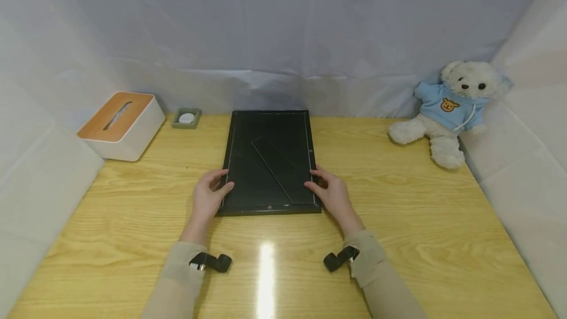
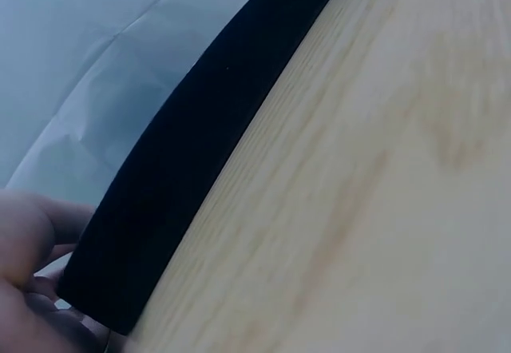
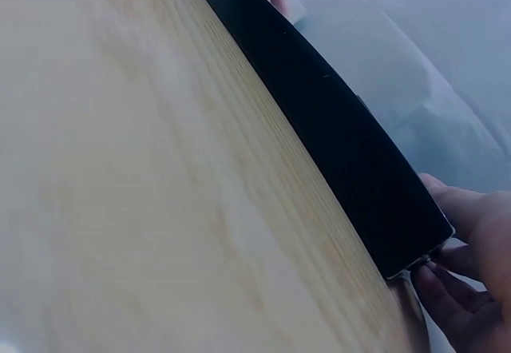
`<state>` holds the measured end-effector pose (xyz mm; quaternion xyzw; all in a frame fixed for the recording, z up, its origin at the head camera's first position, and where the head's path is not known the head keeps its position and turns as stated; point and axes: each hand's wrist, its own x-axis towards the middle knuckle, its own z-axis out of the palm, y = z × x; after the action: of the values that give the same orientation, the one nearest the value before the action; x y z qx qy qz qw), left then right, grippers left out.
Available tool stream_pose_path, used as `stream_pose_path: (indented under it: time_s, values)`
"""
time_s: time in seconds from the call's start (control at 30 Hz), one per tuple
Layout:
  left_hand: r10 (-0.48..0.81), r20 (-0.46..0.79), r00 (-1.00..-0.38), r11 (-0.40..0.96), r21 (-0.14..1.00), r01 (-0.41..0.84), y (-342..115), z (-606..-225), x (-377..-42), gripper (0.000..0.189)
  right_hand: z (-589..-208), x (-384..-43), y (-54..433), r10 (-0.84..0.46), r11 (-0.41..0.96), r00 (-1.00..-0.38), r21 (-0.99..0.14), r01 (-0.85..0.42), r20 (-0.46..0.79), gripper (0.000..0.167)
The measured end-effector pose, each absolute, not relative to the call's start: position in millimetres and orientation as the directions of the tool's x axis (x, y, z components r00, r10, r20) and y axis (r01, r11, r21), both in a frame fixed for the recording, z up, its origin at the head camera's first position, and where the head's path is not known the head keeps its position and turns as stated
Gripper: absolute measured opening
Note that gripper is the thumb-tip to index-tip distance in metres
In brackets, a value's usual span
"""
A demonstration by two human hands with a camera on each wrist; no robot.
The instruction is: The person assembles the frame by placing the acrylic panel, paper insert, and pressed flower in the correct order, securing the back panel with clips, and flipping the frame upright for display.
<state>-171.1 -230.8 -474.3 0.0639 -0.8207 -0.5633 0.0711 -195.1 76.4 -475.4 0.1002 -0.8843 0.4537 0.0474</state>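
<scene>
A black picture frame point(image 1: 239, 161) lies back side up on the table, its slanted stand flap point(image 1: 283, 171) flat against the backing. By its left edge, near the front corner, my left hand point(image 1: 209, 195) grips it with the thumb on top and the fingers at the side. My right hand point(image 1: 332, 193) holds the opposite edge in the same way. In the left wrist view the frame's front side point(image 2: 184, 153) shows as a dark band with my left hand point(image 2: 32, 265) at its end. The right wrist view has my right fingers point(image 3: 447, 289) around the frame's corner end.
At the back left stand a white tissue box point(image 1: 141, 129) with a wooden lid and a small grey-green square dish point(image 1: 175, 123) holding a round white thing. A white teddy bear point(image 1: 452, 102) in a blue hoodie sits at the back right. Pale sheeting point(image 1: 274, 28) encloses the wooden table point(image 1: 398, 201).
</scene>
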Motion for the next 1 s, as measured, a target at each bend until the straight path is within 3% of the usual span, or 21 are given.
stream_pose_path:
  time_s: [0.3, 0.6, 1.0]
  values:
    - [-0.104, 0.183, -0.978, 0.524, 0.846, 0.102, -228, -472, -172, 0.034, -471, -198, 79, -0.206, 0.647, -0.970, -0.725, -0.237, 0.133, 0.041]
    - [-0.057, 0.133, -0.989, 0.620, 0.782, 0.069, -229, -464, -174, 0.029, -463, -198, 78, -0.260, 0.694, -0.959, -0.670, -0.264, 0.108, 0.041]
    - [-0.032, 0.046, -0.998, 0.600, 0.800, 0.017, -231, -458, -172, 0.035, -457, -202, 77, -0.325, 0.741, -0.943, -0.599, -0.304, 0.076, 0.041]
